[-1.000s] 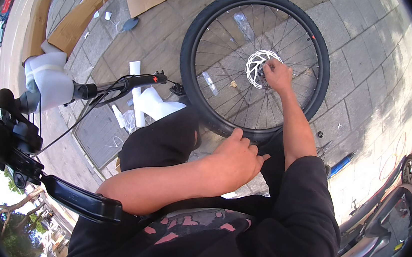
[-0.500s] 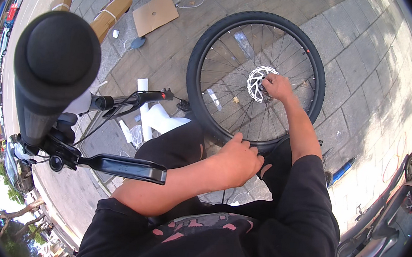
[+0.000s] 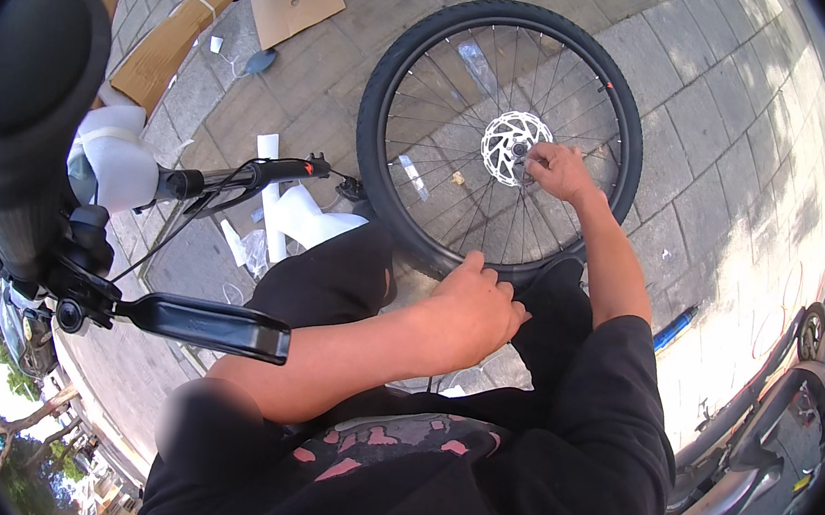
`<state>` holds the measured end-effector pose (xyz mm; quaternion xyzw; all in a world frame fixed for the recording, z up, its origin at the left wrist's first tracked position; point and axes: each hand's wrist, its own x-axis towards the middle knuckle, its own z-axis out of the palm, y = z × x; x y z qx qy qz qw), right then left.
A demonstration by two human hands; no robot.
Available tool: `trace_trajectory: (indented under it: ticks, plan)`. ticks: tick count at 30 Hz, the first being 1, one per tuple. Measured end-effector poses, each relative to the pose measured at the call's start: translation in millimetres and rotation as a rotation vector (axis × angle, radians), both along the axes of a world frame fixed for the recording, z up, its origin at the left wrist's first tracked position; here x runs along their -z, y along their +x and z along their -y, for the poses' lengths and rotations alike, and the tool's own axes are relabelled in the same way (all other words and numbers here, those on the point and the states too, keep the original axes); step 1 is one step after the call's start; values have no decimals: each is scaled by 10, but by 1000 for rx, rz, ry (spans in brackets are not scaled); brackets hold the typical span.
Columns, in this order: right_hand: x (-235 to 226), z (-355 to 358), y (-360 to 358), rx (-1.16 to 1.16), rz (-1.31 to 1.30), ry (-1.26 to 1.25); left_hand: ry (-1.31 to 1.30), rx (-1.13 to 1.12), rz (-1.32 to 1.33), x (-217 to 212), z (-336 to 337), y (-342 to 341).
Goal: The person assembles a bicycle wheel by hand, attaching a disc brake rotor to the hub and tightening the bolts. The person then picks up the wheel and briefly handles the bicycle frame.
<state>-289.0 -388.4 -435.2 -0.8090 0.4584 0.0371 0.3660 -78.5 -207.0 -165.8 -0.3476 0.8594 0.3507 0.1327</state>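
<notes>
A bicycle wheel (image 3: 377, 113) with a black tyre, thin spokes and a white brake disc (image 3: 503, 124) at its hub is in front of me. At the tyre's near edge, my left hand (image 3: 475, 316) is closed with bent fingers; its thumb and palm are out of sight. My right hand (image 3: 564, 176) reaches over the spokes to the hub, its thumb and forefinger pinched beside the disc's centre. Whatever small part sits between those fingertips is too small to make out.
Handlebars with a black grip (image 3: 27, 96) and brake lever (image 3: 209, 325) jut in at left, close to my left forearm. Behind them are a cardboard-wrapped tube (image 3: 179, 37), a cardboard sheet (image 3: 298, 4) and white foam (image 3: 311, 217). A blue tool (image 3: 674, 328) and a scooter (image 3: 755, 444) are at right.
My right fingertips have drawn slightly back from the disc's centre, baring the hub. The view has shifted, so the wheel and handlebars appear further left. My left hand stays at the tyre.
</notes>
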Motion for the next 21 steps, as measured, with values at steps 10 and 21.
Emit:
trace_trajectory:
  ticks: [10, 21]
  plan:
    - [164, 24, -38, -18, 16, -35, 3, 14, 17, -7, 21, -25]
    - [68, 183, 53, -244, -109, -96, -6, 13, -4, -4, 22, -8]
